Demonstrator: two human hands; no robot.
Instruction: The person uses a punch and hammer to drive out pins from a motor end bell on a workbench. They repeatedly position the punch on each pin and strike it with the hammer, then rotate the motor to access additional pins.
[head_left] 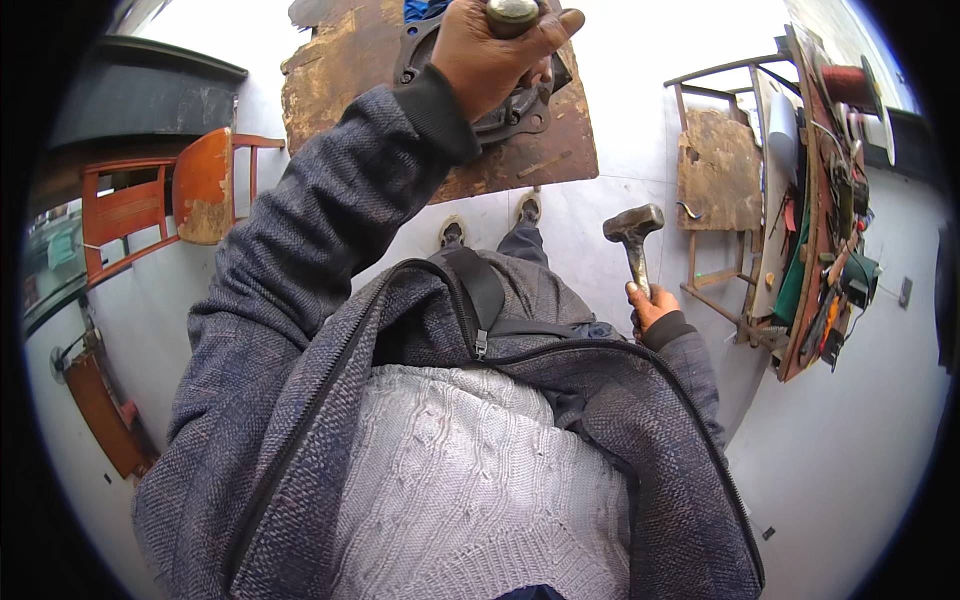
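Note:
My left hand (485, 65) is closed around an upright metal bar with a rounded, shiny top (512, 14); its lower end is hidden by the hand, so I cannot tell whether it is a punch or a chisel. Below that hand lies a dark cast-metal housing (535, 122) with a bolt-hole flange, partly covered by my hand and sleeve. It rests on a worn wooden tabletop (345, 75). Out to the right, my right hand (657, 308) grips the handle of a short sledgehammer (634, 224), its head raised away from the table.
An orange-brown wooden chair (203, 190) stands at the left. On the right are a worn wooden stool (718, 165) and a cluttered workbench (808, 250) with tools and a spool of reddish wire (845, 85). Something blue (425, 10) lies at the table's far side.

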